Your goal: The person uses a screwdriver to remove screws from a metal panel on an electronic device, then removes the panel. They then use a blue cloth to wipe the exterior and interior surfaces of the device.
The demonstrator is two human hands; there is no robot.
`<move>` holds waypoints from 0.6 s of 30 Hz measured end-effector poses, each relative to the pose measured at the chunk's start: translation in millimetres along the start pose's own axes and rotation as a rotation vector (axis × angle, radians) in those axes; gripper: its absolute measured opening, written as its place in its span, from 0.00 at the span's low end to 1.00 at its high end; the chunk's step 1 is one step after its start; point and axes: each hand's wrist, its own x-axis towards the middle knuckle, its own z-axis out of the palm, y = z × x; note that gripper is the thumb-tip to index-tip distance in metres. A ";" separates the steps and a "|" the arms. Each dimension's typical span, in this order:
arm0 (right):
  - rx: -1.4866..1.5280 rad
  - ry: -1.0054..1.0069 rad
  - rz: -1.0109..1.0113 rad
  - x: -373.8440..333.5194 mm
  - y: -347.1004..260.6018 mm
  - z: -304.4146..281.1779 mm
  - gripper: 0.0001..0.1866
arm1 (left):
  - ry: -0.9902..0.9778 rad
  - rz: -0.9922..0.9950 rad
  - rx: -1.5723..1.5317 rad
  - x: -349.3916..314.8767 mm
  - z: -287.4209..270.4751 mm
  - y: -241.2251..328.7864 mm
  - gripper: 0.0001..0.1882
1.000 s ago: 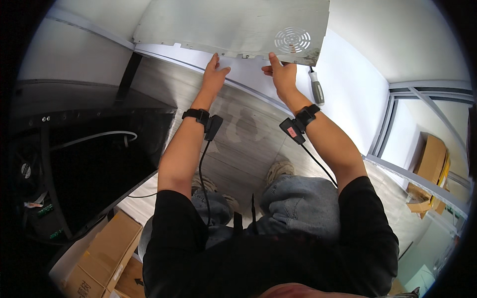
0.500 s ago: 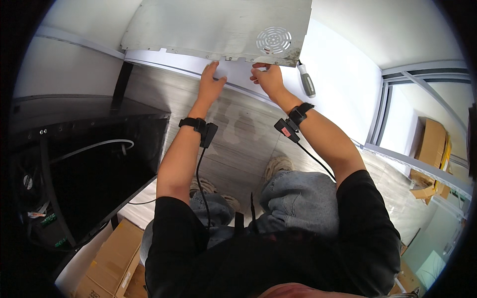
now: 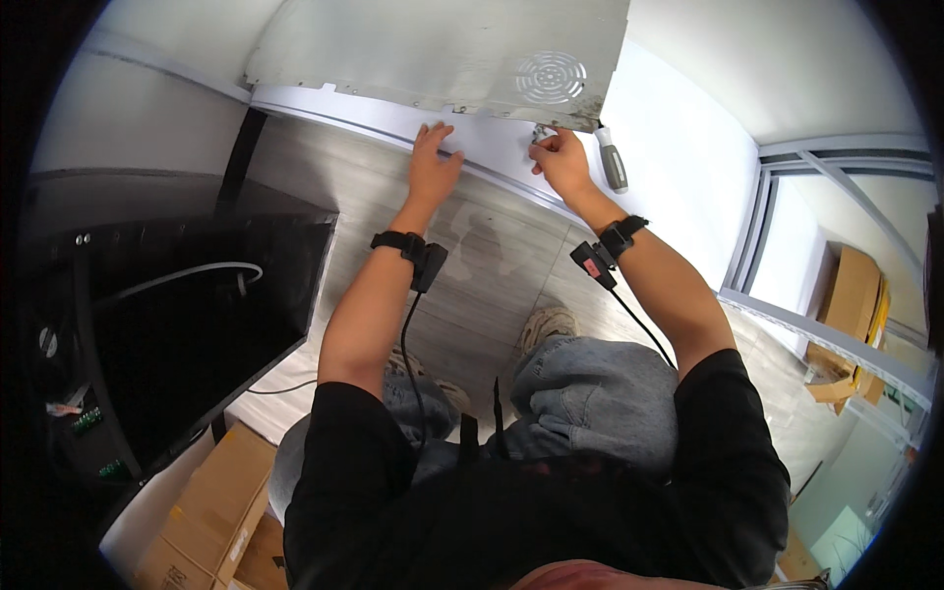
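A grey sheet-metal panel (image 3: 423, 49) with a round slotted vent rests over a white tabletop (image 3: 669, 147). My left hand (image 3: 433, 169) hovers by the tabletop's near edge, just below the panel's edge, fingers apart and holding nothing. Near the panel's right corner, my right hand (image 3: 564, 162) has its fingers closed in a pinch. A small shiny metal piece (image 3: 540, 134) shows at its fingertips; its exact kind is too small to make out. Just right of that hand lies a screwdriver (image 3: 612, 162) with a grey and white handle, its shaft end hidden by the panel.
On the left stands an open black metal cabinet (image 3: 197, 334) with a grey cable (image 3: 197, 273) and green circuit boards inside. A cardboard box (image 3: 211, 501) sits at the lower left, and more cardboard (image 3: 851, 290) lies behind a metal frame (image 3: 816, 329) on the right.
Both hands have shifted a little to the right, the left one slightly away from the panel's edge. A shiny metal piece now shows at my right fingertips.
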 end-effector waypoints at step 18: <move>-0.278 -0.773 -0.153 -60.1 -99.8 75.7 0.26 | 0.145 -0.456 -0.431 -102.5 -74.8 18.1 0.14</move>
